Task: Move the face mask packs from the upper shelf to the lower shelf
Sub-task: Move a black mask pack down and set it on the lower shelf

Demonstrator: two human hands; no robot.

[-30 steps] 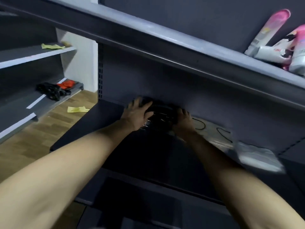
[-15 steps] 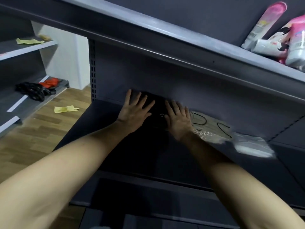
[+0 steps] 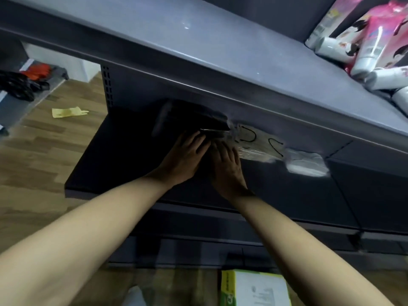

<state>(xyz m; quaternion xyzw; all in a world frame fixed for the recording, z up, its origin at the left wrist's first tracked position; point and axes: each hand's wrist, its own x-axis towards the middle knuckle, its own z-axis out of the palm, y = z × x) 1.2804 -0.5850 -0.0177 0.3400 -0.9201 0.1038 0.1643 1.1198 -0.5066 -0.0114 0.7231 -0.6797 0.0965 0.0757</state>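
Three mask packs (image 3: 260, 143), two hands (image 3: 185, 160).

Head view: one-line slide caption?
Both hands, left hand and right hand, flat beside black mask pack on lower shelf.

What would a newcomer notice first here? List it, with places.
Two bare arms reach in from below, the left hand and right hand lying side by side with fingers straight on the dark lower shelf, at a black mask pack. Right of them lie a clear pack with black ear loops and a white pack. Pink and white tubes crowd the upper shelf at top right.
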